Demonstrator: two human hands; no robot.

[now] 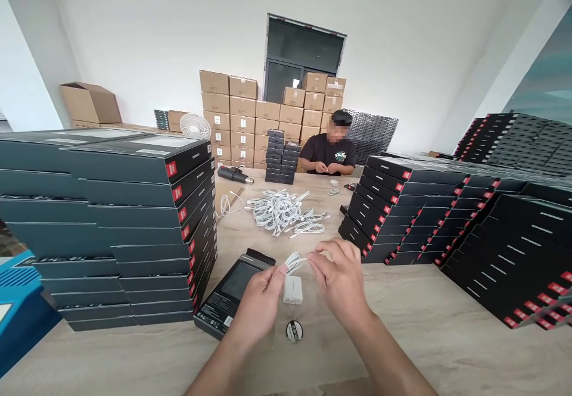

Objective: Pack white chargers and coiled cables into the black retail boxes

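Between my two hands is a coiled white cable [294,262]. My left hand [263,293] pinches the coil at its left side, while my right hand [338,270] grips a stretch of the cable on the right. Just below the coil is a white charger plug [292,290]; whether it touches my fingers I cannot tell. Nearer me on the table lies a small round black-and-white disc [294,330]. An open black box [232,292] sits to the left, partly behind my left hand, its end flap raised.
Tall stacks of black boxes stand at left [134,223] and right [379,205]. Ahead lie a pile of white cables [279,211] and a heat gun [235,174]. Across the table [402,301] sits a co-worker [328,152], hands together. Cardboard cartons [243,123] line the wall.
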